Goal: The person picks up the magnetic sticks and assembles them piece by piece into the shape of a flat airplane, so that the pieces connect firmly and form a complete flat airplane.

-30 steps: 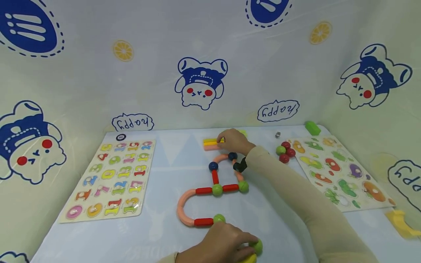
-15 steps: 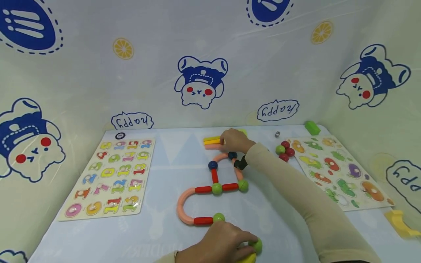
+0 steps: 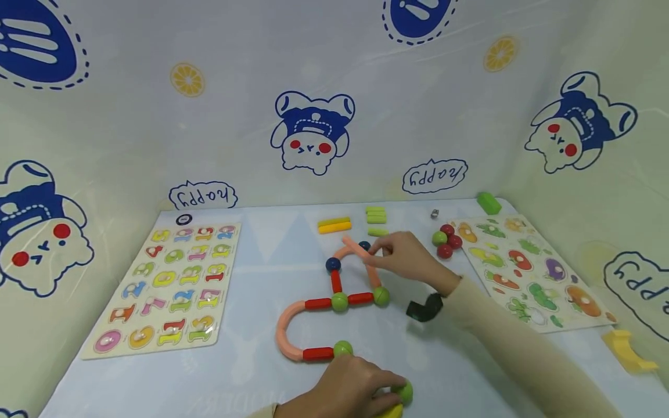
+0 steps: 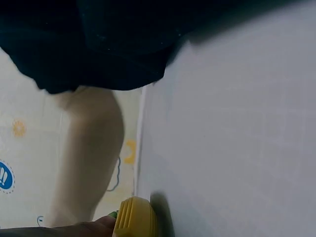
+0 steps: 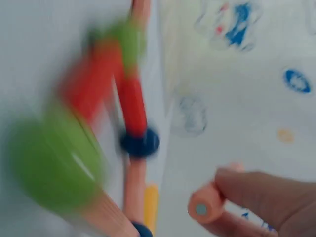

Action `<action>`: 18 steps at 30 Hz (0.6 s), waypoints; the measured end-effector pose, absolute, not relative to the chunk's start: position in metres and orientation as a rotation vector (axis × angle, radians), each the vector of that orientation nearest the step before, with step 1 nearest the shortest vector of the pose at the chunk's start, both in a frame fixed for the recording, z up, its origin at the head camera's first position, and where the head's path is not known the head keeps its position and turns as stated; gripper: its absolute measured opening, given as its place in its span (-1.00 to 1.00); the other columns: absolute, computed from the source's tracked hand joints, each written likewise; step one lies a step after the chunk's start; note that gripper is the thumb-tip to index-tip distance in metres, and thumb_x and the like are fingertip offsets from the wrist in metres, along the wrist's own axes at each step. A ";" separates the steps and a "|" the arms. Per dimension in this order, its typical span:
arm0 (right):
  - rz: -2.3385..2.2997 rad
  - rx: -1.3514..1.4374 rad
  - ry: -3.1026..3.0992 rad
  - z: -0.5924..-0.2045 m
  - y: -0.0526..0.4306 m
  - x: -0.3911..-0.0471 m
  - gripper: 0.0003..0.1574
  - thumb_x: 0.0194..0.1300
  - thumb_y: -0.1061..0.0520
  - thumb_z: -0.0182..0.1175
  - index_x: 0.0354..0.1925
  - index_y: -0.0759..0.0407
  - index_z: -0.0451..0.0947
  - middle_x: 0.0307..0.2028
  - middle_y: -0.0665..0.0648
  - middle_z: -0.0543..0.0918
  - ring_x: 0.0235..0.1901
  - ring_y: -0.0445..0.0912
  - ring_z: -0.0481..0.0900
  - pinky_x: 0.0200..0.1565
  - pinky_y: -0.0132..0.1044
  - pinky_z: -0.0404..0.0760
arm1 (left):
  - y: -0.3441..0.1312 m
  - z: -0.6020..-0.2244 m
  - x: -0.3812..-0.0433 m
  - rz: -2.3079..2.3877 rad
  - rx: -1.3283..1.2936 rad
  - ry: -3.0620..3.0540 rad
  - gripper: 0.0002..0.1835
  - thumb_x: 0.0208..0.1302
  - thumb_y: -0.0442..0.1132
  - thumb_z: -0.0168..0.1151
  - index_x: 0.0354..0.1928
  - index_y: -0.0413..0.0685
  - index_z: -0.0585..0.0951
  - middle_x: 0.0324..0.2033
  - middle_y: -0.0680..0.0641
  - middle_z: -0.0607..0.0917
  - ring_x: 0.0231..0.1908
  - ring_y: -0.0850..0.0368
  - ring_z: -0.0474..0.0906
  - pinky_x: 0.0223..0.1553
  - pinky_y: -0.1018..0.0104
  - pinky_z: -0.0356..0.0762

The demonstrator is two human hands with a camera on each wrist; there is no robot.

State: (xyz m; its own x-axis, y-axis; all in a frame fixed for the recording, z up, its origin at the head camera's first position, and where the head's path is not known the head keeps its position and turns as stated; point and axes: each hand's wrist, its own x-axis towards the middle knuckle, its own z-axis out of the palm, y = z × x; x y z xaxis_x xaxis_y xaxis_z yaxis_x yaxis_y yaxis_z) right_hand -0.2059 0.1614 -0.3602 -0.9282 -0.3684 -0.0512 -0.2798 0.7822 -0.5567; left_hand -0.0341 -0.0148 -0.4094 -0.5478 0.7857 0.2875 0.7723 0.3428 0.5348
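Observation:
My right hand [image 3: 410, 258] pinches a straight salmon-pink magnetic rod [image 3: 356, 247] between thumb and fingers, over the far end of a ball-and-rod figure. A grey disc shows in the end of the pink rod [image 5: 201, 209] in the right wrist view. The figure joins red rods [image 3: 317, 353], curved pink rods [image 3: 284, 331], green balls [image 3: 340, 301] and dark blue balls [image 3: 333, 265]. At the near edge my left hand [image 3: 345, 386] grips a yellow ridged piece [image 4: 136, 218], with its fingertips on a green ball [image 3: 403, 392]. The hand partly covers the yellow piece.
Beyond the figure lie yellow rods [image 3: 334, 225] and short green rods [image 3: 376, 215]. Red balls [image 3: 445, 251] cluster with a green one at right. A number puzzle board [image 3: 167, 284] lies left, a vegetable board [image 3: 533, 273] right, beside a yellow arch [image 3: 627, 351] and green block [image 3: 488, 203].
My right hand has lifted the pink rod from beside the yellow rods and brought it nearer and to the right, over the figure. The left hand stays in place.

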 end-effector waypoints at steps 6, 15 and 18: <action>-1.158 -0.159 2.601 -0.378 0.195 -0.119 -0.64 -0.06 -0.32 0.36 -0.38 -0.16 0.69 -0.74 -0.01 0.35 -0.69 -0.13 0.29 -0.67 -0.37 0.17 | -0.014 -0.410 -0.032 1.002 1.548 2.619 -0.77 0.24 -0.06 0.24 -0.08 0.16 0.69 -0.38 0.31 0.69 -0.46 0.73 0.43 -0.53 0.81 0.22; -1.292 0.014 2.533 -0.405 0.201 -0.045 -0.63 -0.04 -0.29 0.36 -0.45 -0.06 0.68 -0.81 -0.04 0.30 -0.77 -0.25 0.17 -0.71 -0.45 0.07 | -0.014 -0.411 -0.031 1.002 1.613 2.669 -0.79 0.21 -0.06 0.27 -0.12 0.18 0.69 -0.47 0.33 0.67 -0.54 0.71 0.40 -0.58 0.81 0.17; -1.308 0.022 2.552 -0.410 0.199 -0.037 -0.63 -0.03 -0.29 0.36 -0.46 -0.06 0.68 -0.81 -0.05 0.32 -0.78 -0.27 0.18 -0.70 -0.47 0.12 | -0.013 -0.411 -0.031 1.017 1.622 2.665 -0.80 0.21 -0.07 0.28 -0.13 0.18 0.69 -0.53 0.32 0.65 -0.57 0.73 0.34 -0.61 0.80 0.14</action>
State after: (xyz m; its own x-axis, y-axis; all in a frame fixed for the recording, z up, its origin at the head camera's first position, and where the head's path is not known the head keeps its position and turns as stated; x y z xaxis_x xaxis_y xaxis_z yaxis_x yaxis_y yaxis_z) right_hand -0.0367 0.1990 -0.4104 -0.9627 -0.1097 -0.2472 0.1366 0.5916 -0.7946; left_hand -0.0311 -0.0126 -0.4113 -0.5038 0.7557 0.4185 0.8423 0.3224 0.4319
